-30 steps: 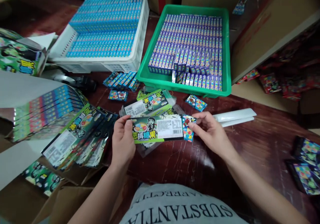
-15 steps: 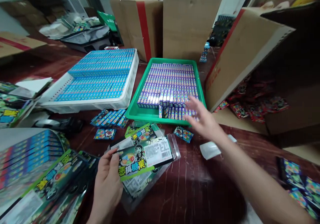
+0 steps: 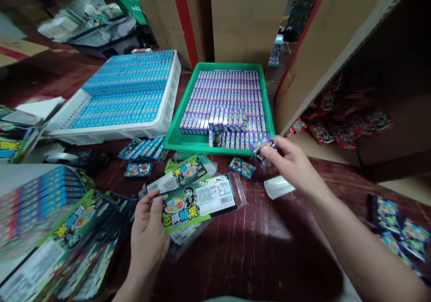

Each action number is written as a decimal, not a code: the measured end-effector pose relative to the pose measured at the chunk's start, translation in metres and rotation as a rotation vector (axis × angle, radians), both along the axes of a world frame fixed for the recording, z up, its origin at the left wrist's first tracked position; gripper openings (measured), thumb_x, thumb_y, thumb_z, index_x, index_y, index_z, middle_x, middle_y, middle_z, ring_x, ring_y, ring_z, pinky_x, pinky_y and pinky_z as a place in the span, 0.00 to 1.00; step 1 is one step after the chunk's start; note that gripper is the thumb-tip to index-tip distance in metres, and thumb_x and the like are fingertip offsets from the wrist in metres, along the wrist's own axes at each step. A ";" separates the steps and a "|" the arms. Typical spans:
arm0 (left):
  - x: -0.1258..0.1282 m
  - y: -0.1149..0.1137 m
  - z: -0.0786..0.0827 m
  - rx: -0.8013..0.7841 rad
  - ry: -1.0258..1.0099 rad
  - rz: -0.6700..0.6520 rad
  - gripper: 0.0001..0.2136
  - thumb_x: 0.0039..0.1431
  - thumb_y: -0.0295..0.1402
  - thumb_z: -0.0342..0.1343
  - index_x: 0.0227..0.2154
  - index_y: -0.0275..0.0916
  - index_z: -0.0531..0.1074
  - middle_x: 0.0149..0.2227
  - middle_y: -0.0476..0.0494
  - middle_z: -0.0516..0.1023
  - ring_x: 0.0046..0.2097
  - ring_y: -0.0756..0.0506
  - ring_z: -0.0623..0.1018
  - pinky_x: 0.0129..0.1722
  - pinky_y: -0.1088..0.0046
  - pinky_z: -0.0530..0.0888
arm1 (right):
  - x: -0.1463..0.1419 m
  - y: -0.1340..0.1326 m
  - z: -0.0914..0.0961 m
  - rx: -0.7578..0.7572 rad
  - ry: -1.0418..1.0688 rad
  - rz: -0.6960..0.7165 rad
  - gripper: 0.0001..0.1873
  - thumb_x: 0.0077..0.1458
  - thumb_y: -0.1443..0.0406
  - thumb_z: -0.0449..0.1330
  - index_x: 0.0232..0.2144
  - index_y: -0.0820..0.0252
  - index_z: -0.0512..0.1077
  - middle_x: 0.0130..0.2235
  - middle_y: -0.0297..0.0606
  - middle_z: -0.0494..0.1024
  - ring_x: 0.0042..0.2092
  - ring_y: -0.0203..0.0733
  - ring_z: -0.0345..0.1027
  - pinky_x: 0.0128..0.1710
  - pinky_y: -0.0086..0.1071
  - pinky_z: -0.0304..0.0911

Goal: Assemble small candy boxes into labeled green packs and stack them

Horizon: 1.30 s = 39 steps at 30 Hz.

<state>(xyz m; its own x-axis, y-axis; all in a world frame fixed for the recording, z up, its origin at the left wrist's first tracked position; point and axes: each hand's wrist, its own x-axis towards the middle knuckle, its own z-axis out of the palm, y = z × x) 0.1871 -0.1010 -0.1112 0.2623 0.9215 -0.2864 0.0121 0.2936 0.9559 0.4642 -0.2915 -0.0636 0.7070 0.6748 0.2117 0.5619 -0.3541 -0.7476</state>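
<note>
My left hand (image 3: 150, 234) pinches the left end of a green and black candy bag (image 3: 198, 203) with a white label and a clear edge. More such bags (image 3: 185, 176) lie beneath and behind it on the table. My right hand (image 3: 292, 163) is closed on small purple candy boxes (image 3: 261, 146), just off the front right corner of a green tray (image 3: 188, 147); how many it holds is unclear. Rows of purple boxes (image 3: 229, 96) fill most of that tray. Near the bags lies a blue sachet (image 3: 242, 167).
A white crate (image 3: 111, 133) of blue boxes stands left, with loose blue boxes (image 3: 144, 149) before it. Bags (image 3: 74, 243) pile at front left. Tall cartons (image 3: 252, 24) stand behind; an open carton (image 3: 313, 55) holds red sachets. Dark sachets (image 3: 400, 230) lie right.
My right hand has closed on purple boxes and drawn back from the tray toward the right. My left hand keeps its hold on the bag. The view has tipped downward slightly.
</note>
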 end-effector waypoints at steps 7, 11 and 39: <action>0.009 -0.018 -0.008 -0.084 0.084 -0.248 0.20 0.54 0.44 0.66 0.46 0.42 0.71 0.33 0.52 0.75 0.29 0.50 0.75 0.33 0.73 0.77 | -0.064 -0.113 -0.032 0.010 -0.092 0.214 0.14 0.66 0.64 0.56 0.49 0.43 0.78 0.58 0.40 0.69 0.58 0.50 0.69 0.58 0.49 0.68; 0.005 -0.028 -0.019 0.006 0.152 -0.358 0.19 0.57 0.44 0.64 0.48 0.43 0.71 0.37 0.49 0.75 0.33 0.50 0.75 0.34 0.74 0.75 | -0.081 -0.153 -0.056 -0.276 -0.187 0.086 0.20 0.65 0.62 0.58 0.58 0.45 0.74 0.48 0.44 0.76 0.49 0.51 0.73 0.51 0.48 0.72; 0.049 -0.100 -0.025 0.045 0.193 -0.370 0.21 0.56 0.46 0.64 0.48 0.42 0.72 0.41 0.47 0.76 0.33 0.49 0.75 0.37 0.71 0.75 | -0.072 -0.201 -0.062 -0.204 -0.111 0.304 0.40 0.58 0.64 0.63 0.69 0.60 0.54 0.62 0.53 0.62 0.61 0.56 0.61 0.61 0.52 0.65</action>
